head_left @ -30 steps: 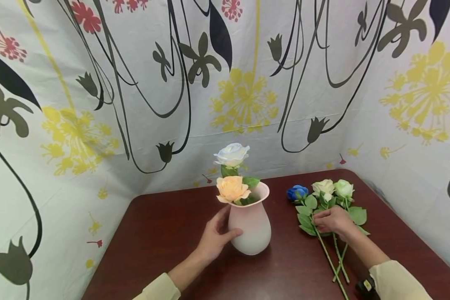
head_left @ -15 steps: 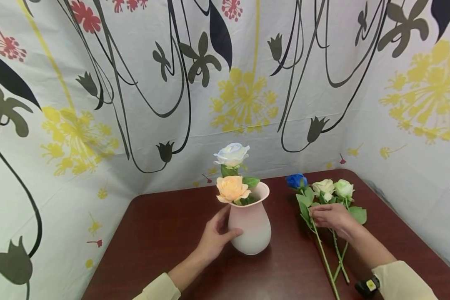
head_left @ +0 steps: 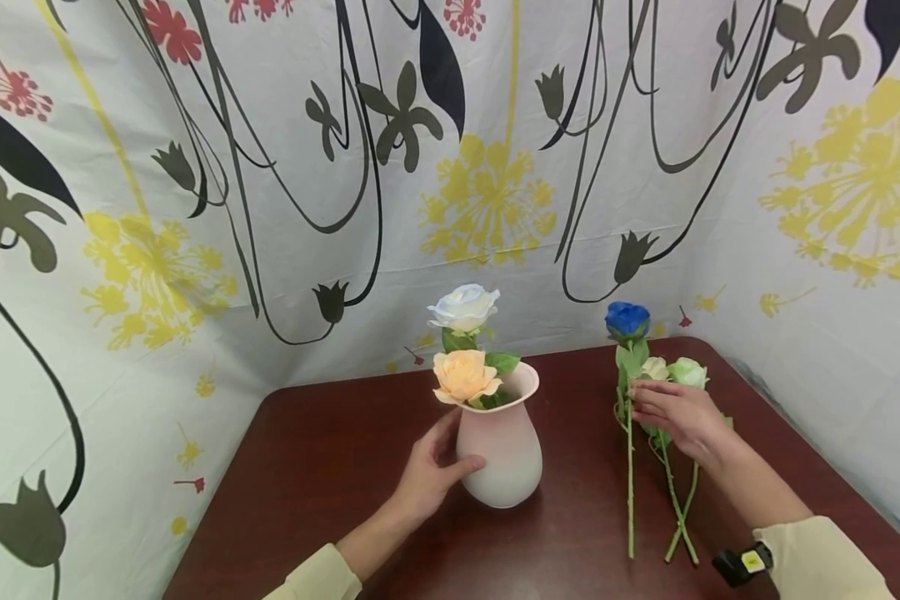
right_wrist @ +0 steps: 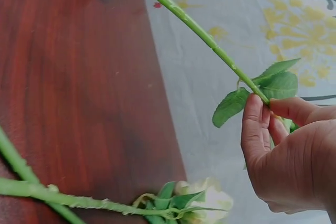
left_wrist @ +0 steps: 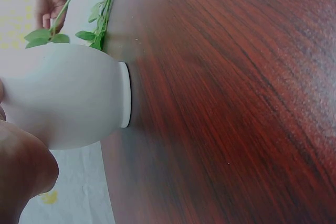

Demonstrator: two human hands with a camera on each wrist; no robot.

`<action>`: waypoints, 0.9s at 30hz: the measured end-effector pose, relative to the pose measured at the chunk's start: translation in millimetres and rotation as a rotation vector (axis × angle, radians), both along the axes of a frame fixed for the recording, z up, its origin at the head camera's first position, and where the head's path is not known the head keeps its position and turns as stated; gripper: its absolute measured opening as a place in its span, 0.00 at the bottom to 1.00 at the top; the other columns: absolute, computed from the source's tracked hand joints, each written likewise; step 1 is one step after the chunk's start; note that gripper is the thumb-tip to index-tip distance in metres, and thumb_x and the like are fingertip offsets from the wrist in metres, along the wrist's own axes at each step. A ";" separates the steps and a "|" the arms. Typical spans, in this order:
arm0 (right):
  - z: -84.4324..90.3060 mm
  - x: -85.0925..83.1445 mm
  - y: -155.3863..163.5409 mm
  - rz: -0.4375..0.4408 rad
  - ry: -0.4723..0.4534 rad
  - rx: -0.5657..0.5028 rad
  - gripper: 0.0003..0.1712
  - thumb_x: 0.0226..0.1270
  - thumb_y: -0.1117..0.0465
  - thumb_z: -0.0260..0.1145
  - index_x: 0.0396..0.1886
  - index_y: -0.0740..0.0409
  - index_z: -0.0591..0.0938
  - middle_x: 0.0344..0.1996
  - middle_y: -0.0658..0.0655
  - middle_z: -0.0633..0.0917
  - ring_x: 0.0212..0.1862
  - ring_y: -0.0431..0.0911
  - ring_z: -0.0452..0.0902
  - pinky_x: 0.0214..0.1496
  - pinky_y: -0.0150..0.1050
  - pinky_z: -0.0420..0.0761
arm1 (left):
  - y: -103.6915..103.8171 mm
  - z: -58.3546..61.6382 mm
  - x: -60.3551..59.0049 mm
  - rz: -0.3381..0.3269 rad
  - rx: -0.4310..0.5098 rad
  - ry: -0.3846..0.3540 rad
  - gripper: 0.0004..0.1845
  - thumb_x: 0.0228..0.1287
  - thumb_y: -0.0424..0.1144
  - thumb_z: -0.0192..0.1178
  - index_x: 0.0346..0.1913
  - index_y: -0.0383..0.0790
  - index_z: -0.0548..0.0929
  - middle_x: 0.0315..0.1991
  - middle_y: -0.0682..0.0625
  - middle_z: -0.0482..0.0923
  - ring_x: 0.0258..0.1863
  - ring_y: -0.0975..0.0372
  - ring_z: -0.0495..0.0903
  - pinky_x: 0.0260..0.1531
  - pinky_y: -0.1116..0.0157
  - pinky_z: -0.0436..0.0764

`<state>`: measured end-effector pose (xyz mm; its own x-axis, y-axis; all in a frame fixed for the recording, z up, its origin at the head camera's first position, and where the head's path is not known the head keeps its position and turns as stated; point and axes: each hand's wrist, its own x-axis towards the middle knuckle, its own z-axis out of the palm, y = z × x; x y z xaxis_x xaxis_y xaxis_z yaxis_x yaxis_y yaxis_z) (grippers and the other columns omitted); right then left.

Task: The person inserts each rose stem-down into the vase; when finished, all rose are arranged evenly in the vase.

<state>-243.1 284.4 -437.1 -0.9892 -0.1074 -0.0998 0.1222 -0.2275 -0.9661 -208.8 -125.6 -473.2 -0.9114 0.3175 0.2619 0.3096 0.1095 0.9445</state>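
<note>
A white vase [head_left: 502,462] with a pinkish flared mouth stands upright on the table. In it are a pale blue-white rose [head_left: 463,308] and a peach rose [head_left: 465,377]. My left hand [head_left: 429,477] holds the vase's left side, thumb across the front and fingers behind, mostly hidden. To the vase's right, my right hand [head_left: 682,421] pinches the stem of a blue rose [head_left: 627,321] just under its leaves. The flower is upright and its stem hangs down. In the right wrist view thumb and fingertips meet on that green stem [right_wrist: 210,40].
Behind the right hand lie a pale green-white rose [head_left: 690,372] and a cream rose [head_left: 655,368], their stems crossing near the front. The dark red table [head_left: 322,467] meets a flower-printed cloth [head_left: 390,217] at back and sides. A black band [head_left: 742,562] is at the right wrist.
My right hand has lifted the blue rose from beside the other roses, its head rising and swinging right until the stem hangs nearly vertical. The left hand and vase have stayed still.
</note>
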 end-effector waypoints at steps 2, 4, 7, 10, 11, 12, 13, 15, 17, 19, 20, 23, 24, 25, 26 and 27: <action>6.1 0.2 0.4 -0.009 0.005 -0.052 0.15 0.81 0.70 0.61 0.42 0.50 0.91 0.40 0.46 0.91 0.43 0.39 0.89 0.48 0.37 0.89 | -0.1 0.4 -0.4 0.001 0.000 0.003 0.42 0.68 0.39 0.75 0.81 0.46 0.67 0.78 0.51 0.69 0.76 0.55 0.69 0.73 0.47 0.69; 12.1 1.0 1.3 -0.022 -0.004 -0.109 0.15 0.81 0.69 0.62 0.41 0.50 0.91 0.41 0.46 0.91 0.44 0.39 0.89 0.48 0.38 0.89 | -0.2 0.7 -0.5 0.003 0.000 0.000 0.42 0.68 0.39 0.75 0.81 0.47 0.67 0.78 0.51 0.69 0.76 0.55 0.69 0.74 0.47 0.69; 20.3 2.1 2.9 -0.041 -0.002 -0.200 0.14 0.80 0.70 0.63 0.41 0.52 0.92 0.42 0.46 0.91 0.44 0.41 0.90 0.48 0.38 0.89 | -0.3 0.7 -0.4 0.007 -0.004 -0.002 0.42 0.68 0.39 0.75 0.81 0.46 0.67 0.78 0.50 0.69 0.76 0.54 0.69 0.74 0.46 0.69; 29.1 3.8 4.2 -0.058 0.018 -0.278 0.14 0.79 0.71 0.63 0.41 0.54 0.92 0.43 0.48 0.91 0.45 0.42 0.90 0.48 0.39 0.89 | -0.1 0.5 -0.2 0.009 -0.004 -0.006 0.42 0.68 0.39 0.75 0.81 0.45 0.67 0.78 0.48 0.69 0.76 0.52 0.69 0.73 0.46 0.69; 32.4 4.3 4.3 -0.065 0.033 -0.307 0.14 0.79 0.72 0.63 0.41 0.54 0.92 0.43 0.49 0.90 0.45 0.42 0.90 0.48 0.39 0.89 | -0.1 0.4 0.0 0.010 -0.001 -0.009 0.42 0.68 0.39 0.75 0.81 0.45 0.67 0.78 0.48 0.69 0.75 0.53 0.70 0.73 0.46 0.69; 35.6 4.5 4.4 -0.073 0.047 -0.337 0.15 0.79 0.73 0.62 0.41 0.55 0.92 0.43 0.50 0.90 0.44 0.43 0.90 0.48 0.39 0.89 | 0.0 0.3 -0.1 0.009 0.002 -0.009 0.42 0.68 0.38 0.75 0.81 0.45 0.67 0.78 0.48 0.69 0.75 0.53 0.70 0.73 0.47 0.69; 39.0 5.2 4.4 -0.083 0.064 -0.367 0.15 0.79 0.74 0.62 0.41 0.56 0.92 0.42 0.51 0.90 0.44 0.43 0.90 0.47 0.40 0.89 | 0.0 0.1 0.0 0.009 0.004 -0.011 0.42 0.68 0.38 0.75 0.81 0.45 0.68 0.78 0.48 0.70 0.75 0.53 0.70 0.73 0.47 0.69; 46.1 6.8 4.0 -0.098 0.101 -0.431 0.16 0.78 0.76 0.61 0.42 0.58 0.92 0.42 0.53 0.91 0.44 0.44 0.90 0.47 0.40 0.90 | 0.0 -0.2 0.2 0.009 0.006 -0.010 0.42 0.68 0.38 0.75 0.81 0.45 0.68 0.78 0.48 0.70 0.75 0.53 0.70 0.73 0.47 0.69; 53.8 8.6 2.9 -0.109 0.135 -0.511 0.16 0.78 0.78 0.59 0.42 0.61 0.91 0.41 0.56 0.91 0.42 0.47 0.90 0.47 0.42 0.90 | 0.1 0.0 0.3 0.008 0.007 -0.009 0.42 0.68 0.38 0.75 0.81 0.45 0.68 0.78 0.48 0.70 0.75 0.53 0.70 0.73 0.47 0.69; 61.8 11.2 1.2 -0.121 0.166 -0.580 0.16 0.77 0.79 0.58 0.43 0.63 0.91 0.41 0.58 0.90 0.42 0.49 0.91 0.46 0.44 0.90 | 0.1 0.3 0.3 0.007 0.006 -0.008 0.42 0.68 0.39 0.75 0.81 0.45 0.68 0.78 0.48 0.69 0.75 0.53 0.70 0.73 0.46 0.69; 66.0 12.8 0.0 -0.125 0.183 -0.609 0.16 0.77 0.80 0.58 0.44 0.64 0.90 0.41 0.59 0.90 0.41 0.50 0.91 0.46 0.44 0.90 | 0.1 0.6 0.3 0.006 0.005 -0.009 0.42 0.68 0.39 0.75 0.81 0.44 0.68 0.78 0.48 0.69 0.75 0.53 0.70 0.73 0.46 0.69; 78.6 16.8 -4.6 -0.138 0.240 -0.690 0.16 0.77 0.81 0.57 0.44 0.67 0.89 0.40 0.61 0.90 0.41 0.52 0.91 0.44 0.46 0.90 | 0.2 1.3 0.2 0.005 0.003 -0.009 0.42 0.68 0.39 0.75 0.81 0.45 0.67 0.78 0.48 0.69 0.76 0.53 0.69 0.73 0.46 0.69; 83.2 18.6 -5.8 -0.142 0.250 -0.720 0.16 0.76 0.81 0.56 0.44 0.68 0.89 0.40 0.62 0.90 0.42 0.52 0.91 0.44 0.47 0.91 | 0.2 1.2 0.0 0.006 0.003 -0.009 0.42 0.68 0.39 0.75 0.81 0.45 0.68 0.78 0.48 0.69 0.76 0.53 0.69 0.73 0.46 0.69; 87.6 20.1 -7.5 -0.144 0.269 -0.744 0.16 0.76 0.82 0.56 0.44 0.69 0.88 0.40 0.63 0.90 0.42 0.53 0.91 0.44 0.48 0.91 | 0.4 1.3 0.0 0.008 0.002 -0.011 0.42 0.68 0.39 0.76 0.81 0.45 0.68 0.78 0.49 0.69 0.76 0.54 0.69 0.74 0.47 0.68; 91.9 21.7 -9.3 -0.144 0.291 -0.769 0.16 0.76 0.82 0.55 0.44 0.70 0.88 0.40 0.64 0.90 0.42 0.54 0.91 0.44 0.49 0.91 | 0.4 1.2 -0.2 0.008 0.001 -0.010 0.42 0.68 0.39 0.75 0.81 0.45 0.68 0.78 0.49 0.69 0.76 0.54 0.69 0.74 0.47 0.68; 96.2 23.0 -11.1 -0.141 0.309 -0.793 0.15 0.76 0.83 0.55 0.44 0.71 0.87 0.39 0.65 0.90 0.42 0.55 0.91 0.44 0.50 0.91 | 0.4 0.8 -0.4 0.009 0.001 -0.008 0.42 0.68 0.38 0.76 0.81 0.45 0.68 0.78 0.49 0.70 0.75 0.54 0.70 0.74 0.47 0.69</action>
